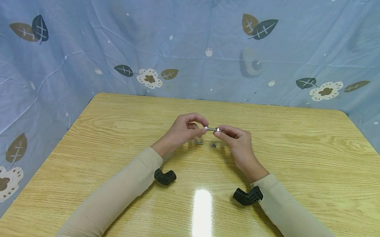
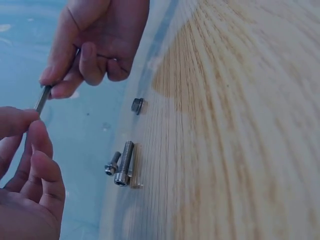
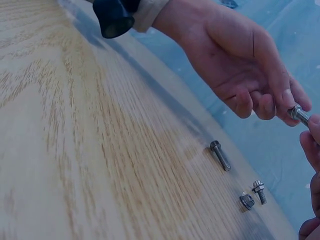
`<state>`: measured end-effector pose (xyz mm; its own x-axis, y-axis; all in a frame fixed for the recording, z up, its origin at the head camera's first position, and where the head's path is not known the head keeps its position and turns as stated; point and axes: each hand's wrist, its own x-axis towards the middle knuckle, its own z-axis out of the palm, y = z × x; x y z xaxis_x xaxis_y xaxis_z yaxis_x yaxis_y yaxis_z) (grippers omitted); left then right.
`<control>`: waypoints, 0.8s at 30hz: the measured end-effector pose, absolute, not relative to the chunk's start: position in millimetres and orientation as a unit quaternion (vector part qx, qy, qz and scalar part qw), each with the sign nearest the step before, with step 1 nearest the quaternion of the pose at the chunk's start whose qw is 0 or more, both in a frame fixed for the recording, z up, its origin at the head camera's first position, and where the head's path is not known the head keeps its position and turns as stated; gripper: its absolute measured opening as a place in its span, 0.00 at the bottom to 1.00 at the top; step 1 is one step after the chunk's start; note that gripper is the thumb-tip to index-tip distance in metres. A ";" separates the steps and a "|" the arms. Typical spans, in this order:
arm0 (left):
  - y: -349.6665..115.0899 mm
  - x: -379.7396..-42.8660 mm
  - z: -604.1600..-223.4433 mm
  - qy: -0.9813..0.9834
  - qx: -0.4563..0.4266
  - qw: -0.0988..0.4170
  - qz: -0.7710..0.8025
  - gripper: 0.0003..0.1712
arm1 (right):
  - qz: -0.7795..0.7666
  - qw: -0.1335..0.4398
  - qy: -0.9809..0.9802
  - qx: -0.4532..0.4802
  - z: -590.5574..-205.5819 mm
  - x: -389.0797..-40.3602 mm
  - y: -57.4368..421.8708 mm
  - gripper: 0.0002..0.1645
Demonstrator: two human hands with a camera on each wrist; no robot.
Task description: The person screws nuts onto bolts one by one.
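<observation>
A silvery bolt [image 1: 212,129] spans the gap between both hands, above the table. My left hand [image 1: 185,128] pinches its left end between thumb and fingertips; in the right wrist view the bolt's thread [image 3: 302,116] shows beside those fingers. At the other end, my right hand [image 1: 239,141] pinches a small bright piece like a nut [image 1: 218,130], partly hidden by the fingertips. Below them on the table lie another bolt [image 1: 198,143] and a flanged nut [image 1: 214,145]. A shorter bolt [image 3: 259,193] with a nut-like collar lies close by in the wrist views.
The wood-grain table [image 1: 130,117] has a bright glare patch [image 1: 201,215] near the front. Behind it hangs a blue patterned cloth [image 1: 187,38]. Black wrist mounts, one on the left sleeve [image 1: 165,177] and one on the right [image 1: 247,196], stick out inward between the forearms.
</observation>
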<state>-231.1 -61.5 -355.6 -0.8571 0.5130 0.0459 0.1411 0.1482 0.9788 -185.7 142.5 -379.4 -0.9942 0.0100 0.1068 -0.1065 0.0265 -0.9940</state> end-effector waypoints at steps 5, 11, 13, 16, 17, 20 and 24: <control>-60.3 -231.4 -355.3 0.743 0.206 0.162 0.616 0.16 | 0.697 0.043 -0.716 0.025 -379.1 -185.8 142.8 0.22; -58.7 -232.1 -355.2 0.742 0.189 0.176 0.618 0.18 | 0.699 0.043 -0.713 0.024 -379.4 -185.9 142.9 0.20; -58.9 -231.6 -354.9 0.743 0.188 0.175 0.618 0.16 | 0.698 0.043 -0.714 0.024 -379.3 -185.7 142.8 0.20; -59.5 -230.5 -354.4 0.741 0.194 0.171 0.620 0.15 | 0.697 0.041 -0.715 0.021 -378.8 -185.3 142.7 0.20; -59.7 -230.0 -354.3 0.740 0.197 0.169 0.621 0.15 | 0.696 0.040 -0.717 0.020 -378.6 -185.1 142.6 0.21; -60.3 -229.1 -354.2 0.736 0.204 0.165 0.624 0.15 | 0.695 0.039 -0.718 0.018 -378.0 -184.7 142.3 0.22; -60.9 -228.6 -354.3 0.735 0.216 0.155 0.623 0.12 | 0.696 0.039 -0.717 0.021 -377.7 -184.4 141.9 0.21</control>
<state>-228.6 -60.9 -354.3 -0.8585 0.5111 0.0417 0.1248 0.1292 0.9837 -184.4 141.9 -377.7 -0.9960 0.0242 0.0859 -0.0851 0.0307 -0.9959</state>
